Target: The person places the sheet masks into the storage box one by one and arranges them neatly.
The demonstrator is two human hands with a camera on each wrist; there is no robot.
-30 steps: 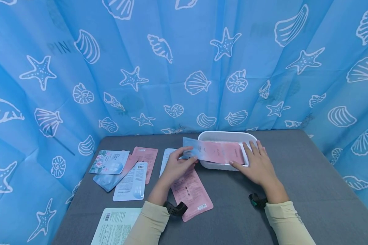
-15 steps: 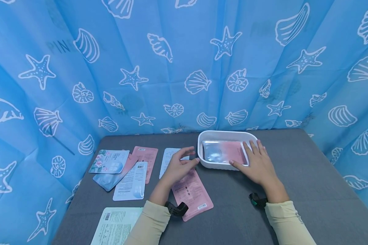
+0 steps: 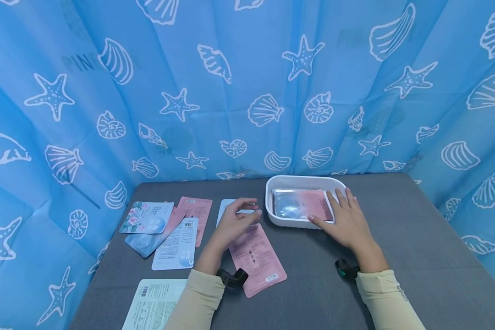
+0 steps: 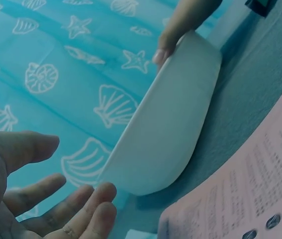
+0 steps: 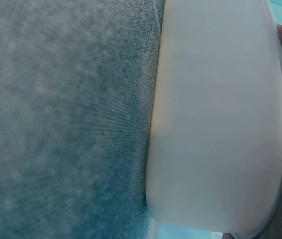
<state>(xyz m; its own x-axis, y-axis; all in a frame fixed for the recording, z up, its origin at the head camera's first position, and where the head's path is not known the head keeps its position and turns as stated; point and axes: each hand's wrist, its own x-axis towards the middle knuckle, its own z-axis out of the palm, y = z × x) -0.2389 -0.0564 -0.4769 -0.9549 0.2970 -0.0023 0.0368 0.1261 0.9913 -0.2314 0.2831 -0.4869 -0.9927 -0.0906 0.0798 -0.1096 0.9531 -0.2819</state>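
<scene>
My right hand (image 3: 348,224) rests on the right end of a white plastic tub (image 3: 293,223), fingers spread across the rim and thumb over the front edge. Inside the tub lies a flat sachet, shiny blue-silver fading to pink (image 3: 307,204). My left hand (image 3: 232,229) hovers left of the tub with loosely bent fingers and nothing between them. Below it are a pink printed sachet (image 3: 259,266) and a pale blue sachet (image 3: 224,206), partly hidden by the hand. In the left wrist view, the left fingertips (image 4: 103,191) overlap the tub's near end (image 4: 165,124).
At the left lie a floral blue sachet (image 3: 148,217), a blue-and-pink one (image 3: 144,243), a white-blue one (image 3: 176,245) and a pink one (image 3: 200,211), overlapping. A pale green sachet (image 3: 154,298) is nearer me. A blue shell-patterned curtain (image 3: 239,91) hangs behind the grey table (image 3: 313,284).
My left hand has let go of the blue-and-pink sachet, which now lies flat inside the tub, then drawn back to the left. The right hand has stayed on the rim.
</scene>
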